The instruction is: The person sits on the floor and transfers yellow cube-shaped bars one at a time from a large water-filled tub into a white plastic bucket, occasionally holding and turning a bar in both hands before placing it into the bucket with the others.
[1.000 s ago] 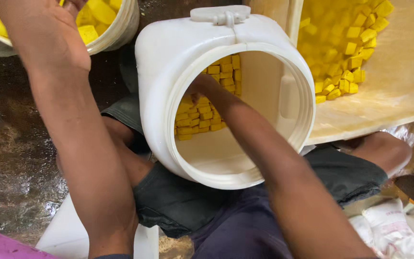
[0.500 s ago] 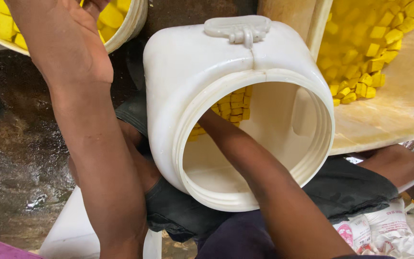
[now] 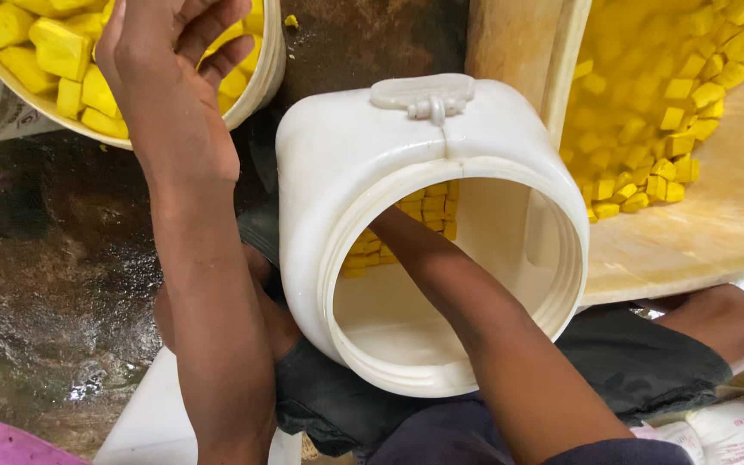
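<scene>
1. White plastic jar (image 3: 350, 185): lies tilted on the person's lap, wide mouth toward the camera, moulded handle on its upper side.
2. Yellow blocks in the jar (image 3: 428, 207): stacked in neat rows at the far end; they cover only part of the bottom, so most of the jar is unfilled.
3. Right hand: arm reaches deep through the mouth; the hand is hidden behind the rim, so whether its fingers grip a block cannot be told.
4. Left hand (image 3: 165, 82): over the near rim of the bowl (image 3: 270, 60), fingers loosely spread, holding nothing visible.
5. Bowl: well stocked with yellow blocks.
6. Tray (image 3: 699, 250), right of the jar: a heap of blocks at its far corner, not yet packed.
</scene>
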Available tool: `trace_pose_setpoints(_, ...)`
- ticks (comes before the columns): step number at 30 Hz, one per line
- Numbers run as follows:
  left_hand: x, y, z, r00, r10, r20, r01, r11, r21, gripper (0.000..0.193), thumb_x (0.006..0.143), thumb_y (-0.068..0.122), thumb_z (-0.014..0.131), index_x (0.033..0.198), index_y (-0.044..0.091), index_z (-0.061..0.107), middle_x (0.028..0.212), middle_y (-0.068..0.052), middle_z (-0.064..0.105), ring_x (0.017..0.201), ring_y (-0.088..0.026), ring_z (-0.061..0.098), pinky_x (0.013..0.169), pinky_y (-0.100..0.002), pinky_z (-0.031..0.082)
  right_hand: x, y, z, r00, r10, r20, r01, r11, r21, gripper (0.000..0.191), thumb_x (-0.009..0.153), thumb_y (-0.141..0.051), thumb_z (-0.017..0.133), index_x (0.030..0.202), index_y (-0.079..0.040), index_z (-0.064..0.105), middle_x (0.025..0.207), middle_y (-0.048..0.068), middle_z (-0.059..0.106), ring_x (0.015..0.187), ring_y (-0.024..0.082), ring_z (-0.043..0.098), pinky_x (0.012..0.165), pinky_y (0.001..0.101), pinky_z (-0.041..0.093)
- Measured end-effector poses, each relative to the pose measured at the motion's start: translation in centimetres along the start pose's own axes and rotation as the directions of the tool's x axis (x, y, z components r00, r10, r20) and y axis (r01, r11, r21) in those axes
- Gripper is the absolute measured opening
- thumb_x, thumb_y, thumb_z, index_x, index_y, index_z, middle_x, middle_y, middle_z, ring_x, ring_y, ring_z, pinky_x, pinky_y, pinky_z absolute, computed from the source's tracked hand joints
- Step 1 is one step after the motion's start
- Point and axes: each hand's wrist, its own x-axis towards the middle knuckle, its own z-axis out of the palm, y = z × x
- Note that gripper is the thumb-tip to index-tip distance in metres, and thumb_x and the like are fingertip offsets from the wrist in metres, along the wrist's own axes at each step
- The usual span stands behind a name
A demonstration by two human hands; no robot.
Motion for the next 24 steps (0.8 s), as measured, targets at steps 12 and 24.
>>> trace_pose_setpoints(12,0.1,-0.6,-1.1,1.000,0.029,0.000,-0.029,0.998,0.051,0.031,0.104,0.035,0.060,0.113,0.006,0.067,0.108,-0.005,0.069,0.105,-0.021,0.067,0.088,-0.038,0.054,0.4,3.5,-4.8,1.000,0.015,0.016,-0.014,0.998,-0.064,0.043,0.086,-0.010,0.063,0.128,-0.005,0.062,0.126,0.017,0.065,0.114,0.035,0.064,0.090,0.0456,0.054)
trace_pose_setpoints(24,0.1,-1.2,-2.3,0.994,0.055,-0.090,-0.034,0.974,0.225,0.031,0.096,0.036,0.067,0.107,0.007,0.067,0.098,-0.005,0.067,0.096,-0.022,0.071,0.085,-0.038,0.055,-19.7,-1.5,-19.5,0.876,-0.233,0.422,0.411,0.818,-0.402,0.043,0.080,-0.004,0.063,0.123,-0.002,0.062,0.119,0.019,0.066,0.101,0.041,0.067,0.082,0.0499,0.055)
